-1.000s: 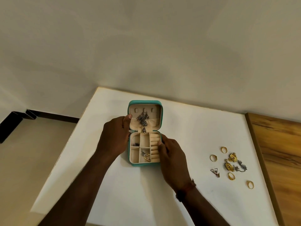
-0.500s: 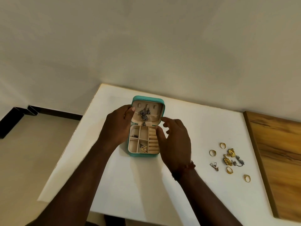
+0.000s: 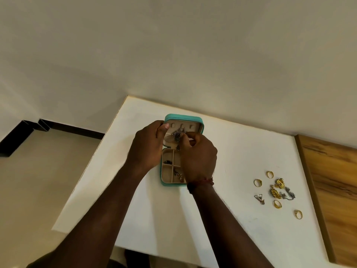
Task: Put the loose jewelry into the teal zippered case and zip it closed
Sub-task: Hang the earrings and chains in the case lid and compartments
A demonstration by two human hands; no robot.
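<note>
A white counter (image 3: 241, 151) is seen beneath the right grip (image 3: 197, 153), its top spread out to either side and toward the viewer. Beyond the grip, the counter's far edge is met by a plain cream wall (image 3: 173, 55), which is carried up across the whole upper view. Well to the right of the grip, a brown wood-grain panel (image 3: 332, 180) is set against the counter's edge. To the left of the grip and lower down, a beige floor (image 3: 38, 180) is shown, bounded by a dark skirting strip (image 3: 71, 128) along the foot of the wall, stepped at a corner. Everything is lit softly and warmly.
</note>
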